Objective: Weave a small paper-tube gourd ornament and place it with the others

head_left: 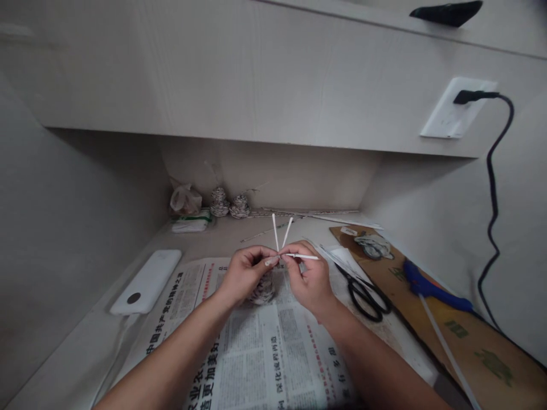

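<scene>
My left hand (250,270) is closed in a pinch at the base of thin white paper sticks. Two of these sticks, a left one (274,230) and a right one (287,232), point up and spread into a V. My right hand (308,276) pinches at the same spot, its fingertips touching the left ones. A third white stick (306,257) lies sideways across the right fingers. Just below the fingers is a rounded woven piece of rolled newspaper (262,290), partly hidden by my left hand. Where the sticks join it is covered by the fingertips.
Newspaper (243,347) covers the table. Black-handled scissors (367,296) lie right of my hand, beside cardboard (465,353) bearing a blue glue gun (436,290). A white power bank (147,282) sits left. Two woven gourd shapes, one upright (219,203), stand behind, under the low overhanging panel (256,85).
</scene>
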A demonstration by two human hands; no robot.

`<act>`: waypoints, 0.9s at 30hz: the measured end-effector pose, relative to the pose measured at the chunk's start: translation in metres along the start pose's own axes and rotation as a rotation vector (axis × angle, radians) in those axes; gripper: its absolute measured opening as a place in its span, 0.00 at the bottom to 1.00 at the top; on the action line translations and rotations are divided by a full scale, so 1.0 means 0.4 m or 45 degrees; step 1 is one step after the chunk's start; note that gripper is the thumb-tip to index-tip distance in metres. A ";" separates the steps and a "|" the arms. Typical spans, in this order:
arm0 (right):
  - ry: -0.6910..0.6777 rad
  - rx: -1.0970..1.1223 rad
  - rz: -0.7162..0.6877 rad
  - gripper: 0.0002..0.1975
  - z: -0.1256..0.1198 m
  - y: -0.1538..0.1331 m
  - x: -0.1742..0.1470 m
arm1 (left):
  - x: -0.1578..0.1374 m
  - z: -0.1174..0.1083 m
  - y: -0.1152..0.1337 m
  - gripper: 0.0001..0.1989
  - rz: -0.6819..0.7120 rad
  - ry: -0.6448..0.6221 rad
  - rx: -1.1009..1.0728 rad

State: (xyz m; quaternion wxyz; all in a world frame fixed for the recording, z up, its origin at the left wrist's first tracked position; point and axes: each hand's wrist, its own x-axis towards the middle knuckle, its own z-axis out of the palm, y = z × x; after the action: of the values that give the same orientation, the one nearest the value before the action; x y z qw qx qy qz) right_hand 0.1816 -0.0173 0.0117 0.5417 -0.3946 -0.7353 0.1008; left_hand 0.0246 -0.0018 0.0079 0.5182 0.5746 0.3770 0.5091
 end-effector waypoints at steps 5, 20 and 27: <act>-0.001 0.080 -0.066 0.08 0.007 -0.002 -0.003 | 0.007 -0.009 -0.005 0.10 -0.084 -0.043 -0.223; -0.317 -0.712 0.325 0.12 -0.259 0.067 -0.103 | 0.025 -0.032 -0.005 0.10 -0.055 0.022 -0.422; -0.321 -1.473 0.646 0.20 -0.546 0.199 -0.204 | 0.021 -0.033 0.010 0.11 -0.128 -0.009 -0.515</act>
State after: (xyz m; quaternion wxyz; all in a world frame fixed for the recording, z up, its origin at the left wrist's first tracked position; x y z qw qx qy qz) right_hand 0.4188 -0.0812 -0.0069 0.1100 -0.7697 -0.6127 -0.1416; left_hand 0.0129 0.0084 0.0127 0.6490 0.4411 0.2936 0.5460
